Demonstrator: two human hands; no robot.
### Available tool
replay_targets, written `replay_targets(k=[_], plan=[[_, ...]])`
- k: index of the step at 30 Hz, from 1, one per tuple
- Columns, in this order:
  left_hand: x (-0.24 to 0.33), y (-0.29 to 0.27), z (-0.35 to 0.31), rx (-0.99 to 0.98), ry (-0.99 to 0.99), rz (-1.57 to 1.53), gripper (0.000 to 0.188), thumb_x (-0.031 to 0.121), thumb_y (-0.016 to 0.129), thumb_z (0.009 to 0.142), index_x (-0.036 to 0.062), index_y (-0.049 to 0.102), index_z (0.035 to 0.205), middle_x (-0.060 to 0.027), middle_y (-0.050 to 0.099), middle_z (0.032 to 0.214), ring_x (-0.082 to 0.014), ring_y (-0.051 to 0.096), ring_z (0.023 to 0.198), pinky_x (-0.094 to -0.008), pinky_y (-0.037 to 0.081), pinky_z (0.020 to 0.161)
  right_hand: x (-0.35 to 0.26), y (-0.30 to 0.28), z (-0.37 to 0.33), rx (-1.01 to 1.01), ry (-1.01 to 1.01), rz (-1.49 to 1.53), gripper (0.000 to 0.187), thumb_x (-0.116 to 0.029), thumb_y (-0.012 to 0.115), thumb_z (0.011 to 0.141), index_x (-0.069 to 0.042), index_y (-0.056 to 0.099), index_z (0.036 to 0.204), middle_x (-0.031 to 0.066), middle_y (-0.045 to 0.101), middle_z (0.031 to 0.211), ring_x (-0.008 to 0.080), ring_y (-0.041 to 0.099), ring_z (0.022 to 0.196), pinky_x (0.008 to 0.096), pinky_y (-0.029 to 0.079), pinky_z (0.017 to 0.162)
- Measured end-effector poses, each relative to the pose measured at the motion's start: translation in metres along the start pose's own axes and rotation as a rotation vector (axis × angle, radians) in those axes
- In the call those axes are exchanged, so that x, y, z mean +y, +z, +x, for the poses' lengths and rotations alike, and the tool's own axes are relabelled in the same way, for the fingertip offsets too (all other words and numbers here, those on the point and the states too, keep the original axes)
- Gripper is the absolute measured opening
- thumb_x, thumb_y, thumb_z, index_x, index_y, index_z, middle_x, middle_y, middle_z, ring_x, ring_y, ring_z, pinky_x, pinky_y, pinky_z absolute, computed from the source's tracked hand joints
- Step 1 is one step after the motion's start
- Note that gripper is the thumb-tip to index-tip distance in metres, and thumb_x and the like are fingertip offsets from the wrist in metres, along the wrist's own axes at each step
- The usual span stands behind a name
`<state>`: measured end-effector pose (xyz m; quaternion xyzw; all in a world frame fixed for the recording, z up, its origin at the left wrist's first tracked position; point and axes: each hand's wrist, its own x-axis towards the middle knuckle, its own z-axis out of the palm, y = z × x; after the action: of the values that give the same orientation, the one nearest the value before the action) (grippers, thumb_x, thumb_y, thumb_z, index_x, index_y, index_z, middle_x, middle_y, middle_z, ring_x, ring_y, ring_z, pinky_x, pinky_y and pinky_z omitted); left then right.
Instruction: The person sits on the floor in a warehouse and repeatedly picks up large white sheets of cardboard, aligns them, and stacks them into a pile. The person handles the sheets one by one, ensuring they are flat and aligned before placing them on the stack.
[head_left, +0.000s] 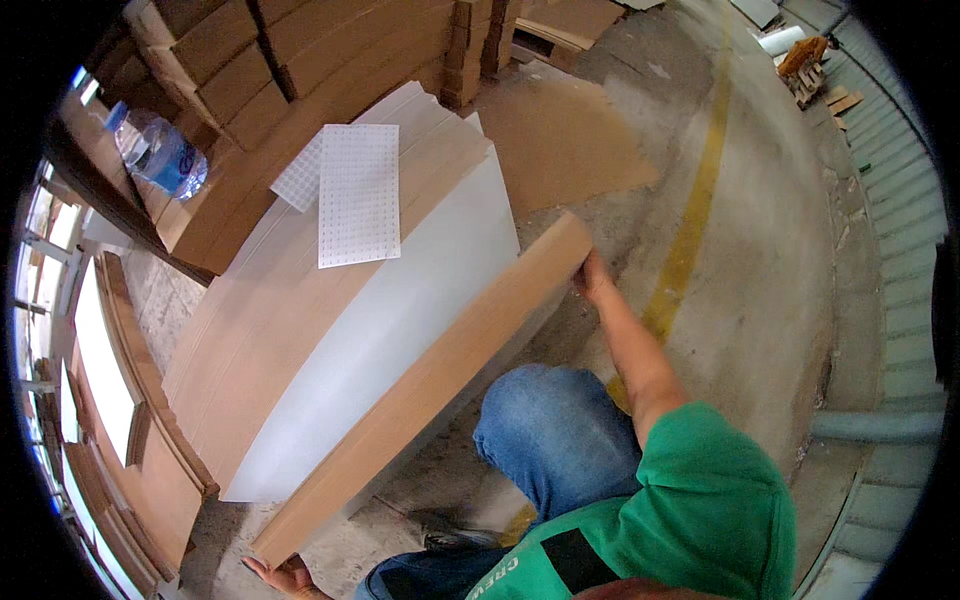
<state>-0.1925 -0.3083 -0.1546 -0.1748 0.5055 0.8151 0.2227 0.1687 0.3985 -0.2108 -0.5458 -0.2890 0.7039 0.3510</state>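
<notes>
A long, narrow brown panel (430, 385), cardboard-like, runs diagonally in front of me from lower left to upper right. My left hand (285, 578) grips its near left end, fingers partly hidden by the lower edge of the picture. At the far right end my right hand (594, 278) is closed on the panel, its fingers mostly hidden behind it. Just beyond the panel lies a white sheet (400, 330) on a stack of flat cardboard (270, 330). Two white sheets of small labels (360, 195) overlap on top of the cardboard.
Stacked brown cartons (340, 50) rise behind the cardboard, with a plastic water bottle (160, 155) at their left. More boards (150, 450) lean at the far left. A yellow line (690, 235) crosses the concrete floor at the right, and a corrugated wall (900, 220) stands beyond.
</notes>
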Motion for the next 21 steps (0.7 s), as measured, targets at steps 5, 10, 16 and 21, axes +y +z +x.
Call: replay_targets(k=[5,10,16,21], plan=[[-0.018,0.014,-0.026,-0.113,0.064,0.031,0.059,0.048,0.042,0.088,-0.0019,0.047,0.119,-0.0144,0.053,0.119,-0.0254,0.05,0.109,-0.0406,0.038,0.094,0.008,-0.045,0.025,-0.387,-0.12,-0.039,0.042,-0.039,0.047,0.088,-0.007,0.055,0.114,0.0061,0.059,0.11,0.0194,0.057,0.096,0.0343,0.046,0.085],[-0.068,-0.041,0.019,-0.231,0.131,0.37,0.057,0.044,0.039,0.09,-0.0006,0.04,0.125,-0.0124,0.042,0.131,-0.0219,0.039,0.121,-0.0403,0.021,0.107,0.018,-0.042,0.064,-0.557,-0.541,-0.642,0.037,-0.032,0.05,0.088,-0.005,0.056,0.112,0.0078,0.059,0.11,0.0197,0.058,0.095,0.0334,0.045,0.086],[-0.066,-0.066,0.04,-0.121,0.024,0.124,0.049,0.039,0.039,0.092,0.0066,0.036,0.129,-0.0079,0.039,0.134,-0.0195,0.038,0.121,-0.0365,0.028,0.102,0.022,-0.039,0.063,-0.414,-0.37,-0.711,0.037,-0.031,0.05,0.088,-0.004,0.055,0.112,0.0086,0.058,0.111,0.0203,0.057,0.096,0.0334,0.045,0.087],[-0.072,-0.002,0.052,0.327,0.121,0.072,0.052,0.049,0.039,0.088,0.0089,0.044,0.121,-0.005,0.049,0.117,-0.0195,0.047,0.107,-0.0338,0.041,0.087,-0.002,-0.037,0.07,-0.298,-0.355,-0.717,0.037,-0.031,0.049,0.088,-0.004,0.055,0.113,0.0093,0.058,0.112,0.0208,0.056,0.097,0.0334,0.045,0.087]])
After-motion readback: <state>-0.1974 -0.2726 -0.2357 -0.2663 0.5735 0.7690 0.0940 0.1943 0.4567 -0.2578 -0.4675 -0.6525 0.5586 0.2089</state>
